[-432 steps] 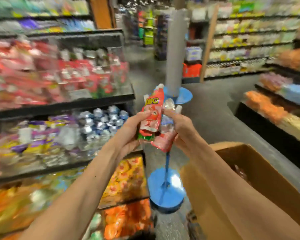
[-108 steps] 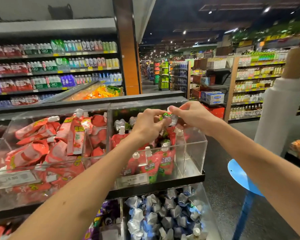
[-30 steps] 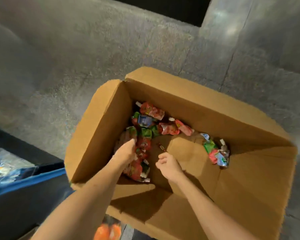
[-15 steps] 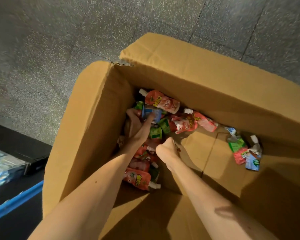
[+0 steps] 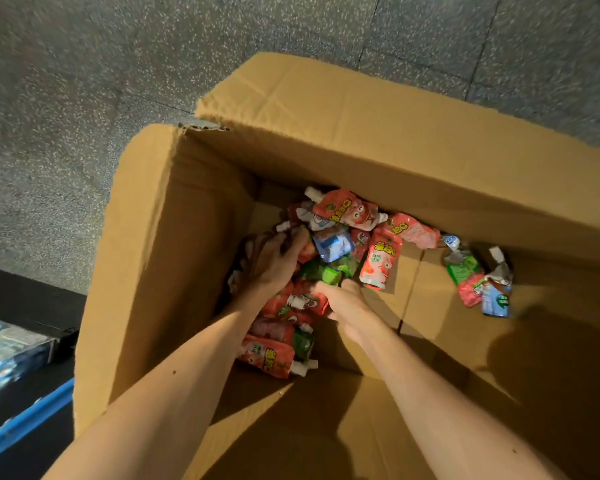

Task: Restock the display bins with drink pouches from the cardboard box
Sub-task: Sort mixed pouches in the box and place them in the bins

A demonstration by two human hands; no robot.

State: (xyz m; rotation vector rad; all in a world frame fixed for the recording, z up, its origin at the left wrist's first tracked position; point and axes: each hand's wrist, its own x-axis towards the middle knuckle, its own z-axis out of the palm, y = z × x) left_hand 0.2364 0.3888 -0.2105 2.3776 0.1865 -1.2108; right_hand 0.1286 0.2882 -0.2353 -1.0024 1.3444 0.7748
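Observation:
The open cardboard box (image 5: 160, 254) stands on the floor below me. A pile of red, green and blue drink pouches (image 5: 347, 209) with white spouts lies in its far left corner. Both my hands reach into that pile. My left hand (image 5: 271, 261) curls its fingers round red pouches at the pile's left side. My right hand (image 5: 347, 299) has its fingers curled down round a green pouch (image 5: 329, 273), fingertips hidden. One red pouch (image 5: 267, 355) lies nearer me between my forearms. A few pouches (image 5: 465, 271) lie apart at the right of the box floor.
Grey speckled floor (image 5: 84, 81) surrounds the box. At the lower left, the dark edge of a display shelf with shiny packets (image 5: 7, 351) and a blue bar (image 5: 25, 420) show. The right half of the box bottom is bare cardboard (image 5: 447, 334).
My left hand has closed over pouches at the pile's left. My right hand has moved forward to the green pouch. The view has dipped closer into the box.

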